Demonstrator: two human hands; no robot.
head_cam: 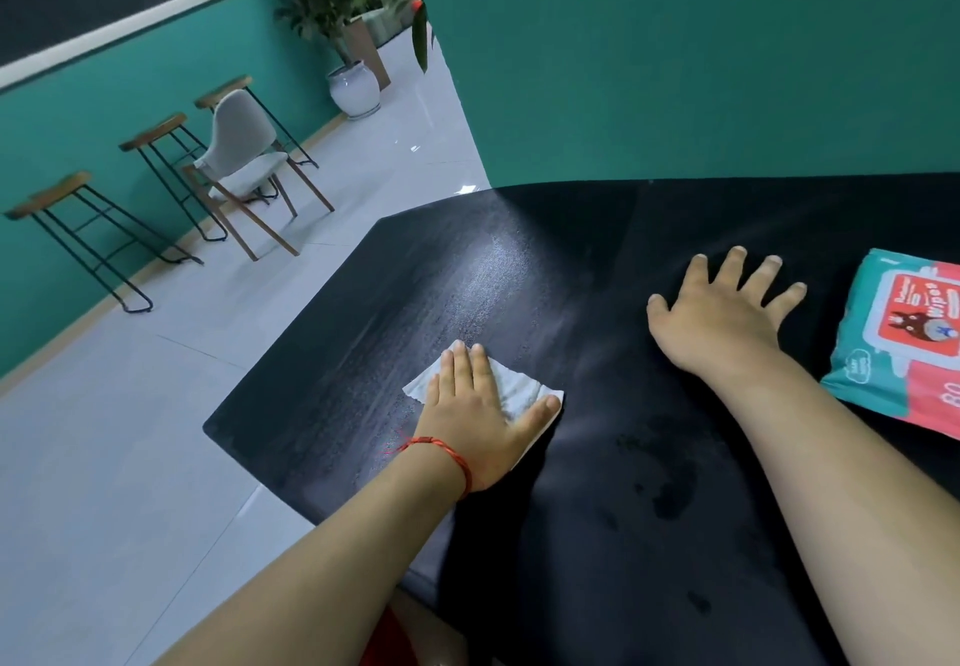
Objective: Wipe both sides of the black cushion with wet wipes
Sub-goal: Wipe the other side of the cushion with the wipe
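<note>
L hand (470,405) lay flat, fingers pressed together, on wet wipe (511,387) atop black cushion (597,483). R hand (722,309) spread, bracing cushion; no grip on anything. Risk: wipe bunching, cushion sliding w/o brace. Wipes pack (901,340) at R. Damp streaks; teal walls, stools (78,218), grey floor.

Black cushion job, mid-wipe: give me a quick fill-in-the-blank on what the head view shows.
1. The left hand presses a white ___ flat on the black cushion.
2. The right hand rests flat with fingers ___.
3. The wipes pack lies to the ___ of the right hand.

Missing words: wipe; spread; right
</note>
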